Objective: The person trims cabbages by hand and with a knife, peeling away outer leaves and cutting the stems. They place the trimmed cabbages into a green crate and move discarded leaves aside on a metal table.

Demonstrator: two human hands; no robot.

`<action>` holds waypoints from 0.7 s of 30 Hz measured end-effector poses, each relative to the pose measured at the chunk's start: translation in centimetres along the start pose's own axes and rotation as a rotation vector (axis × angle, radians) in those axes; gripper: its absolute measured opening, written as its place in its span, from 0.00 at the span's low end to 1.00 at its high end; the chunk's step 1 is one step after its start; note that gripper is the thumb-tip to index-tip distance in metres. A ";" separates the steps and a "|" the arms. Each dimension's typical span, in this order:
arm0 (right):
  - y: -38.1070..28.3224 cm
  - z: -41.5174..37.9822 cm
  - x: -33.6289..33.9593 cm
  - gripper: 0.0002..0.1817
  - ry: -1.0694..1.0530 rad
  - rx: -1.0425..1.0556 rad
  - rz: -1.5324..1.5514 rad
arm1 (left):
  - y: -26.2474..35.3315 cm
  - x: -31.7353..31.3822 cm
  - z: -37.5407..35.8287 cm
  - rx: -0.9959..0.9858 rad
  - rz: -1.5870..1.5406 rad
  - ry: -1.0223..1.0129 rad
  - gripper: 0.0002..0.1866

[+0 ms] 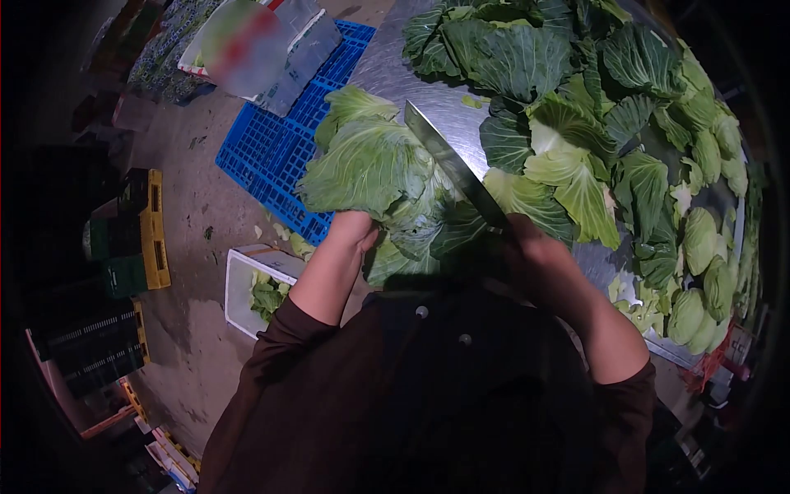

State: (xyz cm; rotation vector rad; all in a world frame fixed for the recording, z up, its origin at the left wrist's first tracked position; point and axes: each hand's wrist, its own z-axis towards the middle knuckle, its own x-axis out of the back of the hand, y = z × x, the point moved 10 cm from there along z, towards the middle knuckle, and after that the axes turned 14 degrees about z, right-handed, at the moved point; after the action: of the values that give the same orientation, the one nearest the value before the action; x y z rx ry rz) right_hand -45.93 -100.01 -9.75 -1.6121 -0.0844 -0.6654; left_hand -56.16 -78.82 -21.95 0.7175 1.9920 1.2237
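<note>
A large knife (451,159) points up and to the left, its broad blade lying over a leafy green cabbage (370,165). My right hand (527,247) is closed around the knife's handle, which is mostly hidden in shadow. At the cabbage's lower left edge, my left hand (358,228) grips it from below, with most of the fingers covered by leaves. More loose green leaves (535,202) lie just right of the blade on the metal table (387,62).
Dark outer leaves (510,53) pile up on the table's far side, with several trimmed cabbages (699,239) along the right. Left of the table are a blue plastic pallet (263,152), a white box of leaves (234,292), and stacked crates (154,230).
</note>
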 end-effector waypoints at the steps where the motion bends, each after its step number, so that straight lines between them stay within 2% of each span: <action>1: 0.1 0.1 -0.1 0.20 -0.020 -0.032 0.018 | -0.3 0.3 0.0 0.019 0.010 0.028 0.23; 6: 0.4 0.7 0.0 0.17 -0.095 -0.066 -0.023 | -1.2 1.4 -0.5 0.151 0.131 0.115 0.23; 8: 0.5 1.3 0.1 0.16 -0.108 -0.050 -0.048 | 0.3 -0.5 -0.6 0.043 0.070 0.094 0.22; 11: 0.4 2.8 0.2 0.13 -0.124 -0.045 -0.005 | 1.8 -2.1 -0.8 0.025 0.043 0.091 0.22; 13: 2.3 3.0 0.4 0.13 -0.203 -0.427 0.120 | 2.4 -2.5 -1.0 0.035 0.022 0.098 0.22; 14: 1.7 3.4 0.9 0.13 -0.205 -0.427 0.121 | 2.4 -2.5 -0.9 0.046 -0.001 0.101 0.22; 16: 2.9 2.7 0.9 0.13 -0.258 -0.656 0.152 | 2.1 -2.3 -0.6 0.016 0.050 0.108 0.23; 17: 3.1 2.8 0.8 0.13 -0.262 -0.658 0.153 | 2.1 -2.1 -0.4 -0.016 0.103 0.111 0.24; 19: 2.1 4.0 0.5 0.14 -0.292 -0.458 0.011 | 1.4 -2.1 0.1 -0.041 0.093 0.065 0.26; 21: 3.3 5.4 -1.2 0.14 -0.295 -0.471 0.005 | 1.4 -2.7 -0.1 -0.060 0.084 0.019 0.29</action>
State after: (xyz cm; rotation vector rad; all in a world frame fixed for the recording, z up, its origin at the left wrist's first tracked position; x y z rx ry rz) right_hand -43.54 -95.16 -13.23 -2.1583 -0.1471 -0.4574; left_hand -54.43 -80.29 -20.00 0.7694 1.9488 1.3381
